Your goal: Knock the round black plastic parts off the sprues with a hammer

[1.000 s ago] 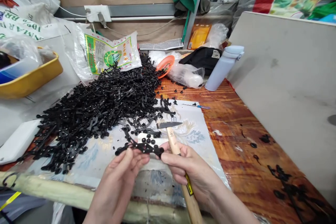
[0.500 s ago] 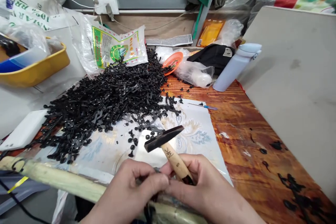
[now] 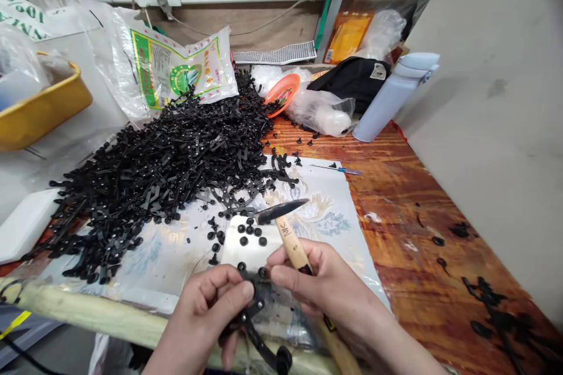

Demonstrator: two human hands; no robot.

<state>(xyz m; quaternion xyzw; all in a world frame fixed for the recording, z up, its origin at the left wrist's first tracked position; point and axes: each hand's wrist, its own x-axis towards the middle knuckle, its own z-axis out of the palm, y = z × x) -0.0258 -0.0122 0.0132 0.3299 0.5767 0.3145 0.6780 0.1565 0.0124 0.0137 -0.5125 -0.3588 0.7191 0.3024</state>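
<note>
My left hand [image 3: 209, 304] pinches a black plastic strap-like part [image 3: 259, 334] with rivets and a round knob at its lower end. In my right hand [image 3: 323, 278] is a hammer [image 3: 294, 240], its wooden handle held between the fingers and its dark head pointing up and away. The right thumb and fingertips are close to a small black button [image 3: 263, 272] at the top of the part; whether they touch it I cannot tell. Just beyond, several black buttons [image 3: 243, 241] lie on a pale metal plate [image 3: 231, 253].
A large heap of black plastic parts [image 3: 176, 158] covers the left and back. Behind it are a printed plastic bag [image 3: 185, 73] and an orange dish [image 3: 281, 94]. A light blue bottle [image 3: 387, 99] and a thin blue-handled tool [image 3: 349, 171] are at right. A pale rail [image 3: 88, 310] runs along the front.
My hands have moved apart, and the black plastic part now shows between them. The hammer has shifted slightly, still in my right hand. The whole view has moved a little.
</note>
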